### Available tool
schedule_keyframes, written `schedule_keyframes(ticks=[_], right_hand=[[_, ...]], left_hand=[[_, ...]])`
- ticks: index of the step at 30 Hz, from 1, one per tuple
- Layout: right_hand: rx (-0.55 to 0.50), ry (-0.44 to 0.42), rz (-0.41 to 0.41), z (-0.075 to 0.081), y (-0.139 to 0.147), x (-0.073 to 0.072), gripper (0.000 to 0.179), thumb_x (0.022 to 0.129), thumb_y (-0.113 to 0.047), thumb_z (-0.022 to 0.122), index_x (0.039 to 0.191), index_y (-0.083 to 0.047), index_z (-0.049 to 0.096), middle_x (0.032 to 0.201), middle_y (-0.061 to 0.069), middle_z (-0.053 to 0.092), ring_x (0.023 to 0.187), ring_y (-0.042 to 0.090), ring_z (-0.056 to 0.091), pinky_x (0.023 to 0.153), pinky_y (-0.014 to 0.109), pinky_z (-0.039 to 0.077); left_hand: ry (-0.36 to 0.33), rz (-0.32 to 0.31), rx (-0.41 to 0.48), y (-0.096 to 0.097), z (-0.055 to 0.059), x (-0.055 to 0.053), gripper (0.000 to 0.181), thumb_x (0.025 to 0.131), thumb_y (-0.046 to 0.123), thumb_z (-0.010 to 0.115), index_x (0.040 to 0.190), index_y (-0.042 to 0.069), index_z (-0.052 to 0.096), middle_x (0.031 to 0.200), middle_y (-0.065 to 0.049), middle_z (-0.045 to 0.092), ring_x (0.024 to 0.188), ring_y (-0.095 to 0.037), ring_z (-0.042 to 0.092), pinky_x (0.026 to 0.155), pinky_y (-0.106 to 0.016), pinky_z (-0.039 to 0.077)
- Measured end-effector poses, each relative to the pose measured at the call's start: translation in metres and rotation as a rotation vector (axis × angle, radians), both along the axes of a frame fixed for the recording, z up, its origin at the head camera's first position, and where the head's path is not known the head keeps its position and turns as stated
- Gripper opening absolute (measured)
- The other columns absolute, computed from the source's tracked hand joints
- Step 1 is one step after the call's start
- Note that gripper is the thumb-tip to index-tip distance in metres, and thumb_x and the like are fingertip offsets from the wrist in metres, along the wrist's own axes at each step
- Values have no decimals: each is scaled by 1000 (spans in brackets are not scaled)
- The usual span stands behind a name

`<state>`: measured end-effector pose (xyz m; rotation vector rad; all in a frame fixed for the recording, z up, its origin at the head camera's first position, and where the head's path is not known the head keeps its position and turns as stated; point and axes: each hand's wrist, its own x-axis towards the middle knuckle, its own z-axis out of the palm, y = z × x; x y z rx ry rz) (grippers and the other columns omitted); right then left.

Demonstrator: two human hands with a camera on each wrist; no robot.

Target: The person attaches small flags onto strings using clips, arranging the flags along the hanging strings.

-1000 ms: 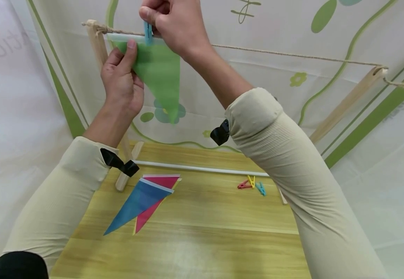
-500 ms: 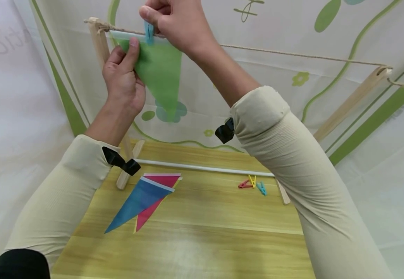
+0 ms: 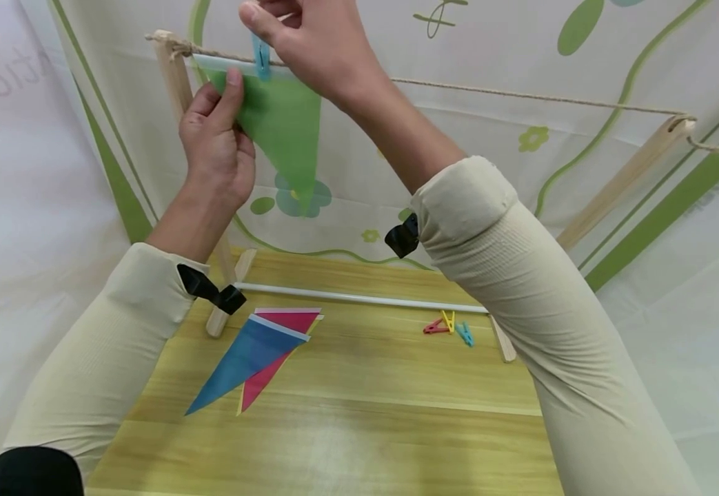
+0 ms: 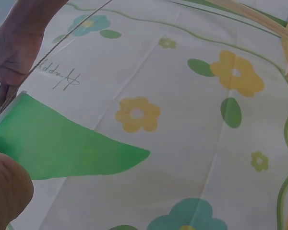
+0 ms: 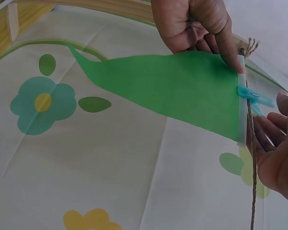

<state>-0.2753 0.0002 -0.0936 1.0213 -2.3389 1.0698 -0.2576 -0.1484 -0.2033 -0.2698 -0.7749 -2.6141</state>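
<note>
A green triangular pennant (image 3: 287,124) with a white top band hangs point down at the twine (image 3: 520,100), near the left wooden post (image 3: 174,76). My left hand (image 3: 219,141) pinches its upper left part, thumb in front. A blue clothespin (image 3: 262,58) sits over the white band and the twine. My right hand (image 3: 322,45) is just above it, and in the right wrist view its thumb and fingers are spread around the splayed ends of the clothespin (image 5: 254,97). The left wrist view shows the pennant (image 4: 72,139) stretching away from the left thumb.
On the wooden table (image 3: 359,386) lie a blue pennant (image 3: 250,358) over a pink pennant (image 3: 272,379), with a yellow edge beneath. Red (image 3: 436,327), yellow (image 3: 449,322) and blue (image 3: 465,335) clothespins lie at the right. A white rod (image 3: 359,299) joins the stand's feet.
The right thumb and fingers have eased up and apart from the blue clothespin, which stays on the band. The left hand keeps its pinch on the pennant. The whole view shifts slightly.
</note>
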Motion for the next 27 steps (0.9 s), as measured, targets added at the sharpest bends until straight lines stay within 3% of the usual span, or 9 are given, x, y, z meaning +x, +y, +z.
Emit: schedule_keyframes(ticks=[7,17,27], right_hand=[[-116,40,26,-2,6,5,37,112,-20,72,146,-5,70,136,8,79,123,12,75,107,15,57],[-86,232,86,-12,16,14,30,114,-15,68,136,3,76,127,13,81,113,13,75,100,15,57],[-24,173,107,-18,28,29,28,113,-15,68,137,-2,78,127,7,82,114,8,74,103,14,57]], left_hand=[[-20,6,-29,-2,-3,0,9,107,3,74,103,-5,76,102,-10,73,95,-20,77,91,-27,68],[-30,-30,-99,-10,-12,1,13,105,1,75,116,-6,78,117,-10,74,109,-22,78,102,-28,67],[-43,-47,-163,-14,-24,2,19,104,-1,76,122,-6,78,123,-13,76,109,-22,77,93,-27,67]])
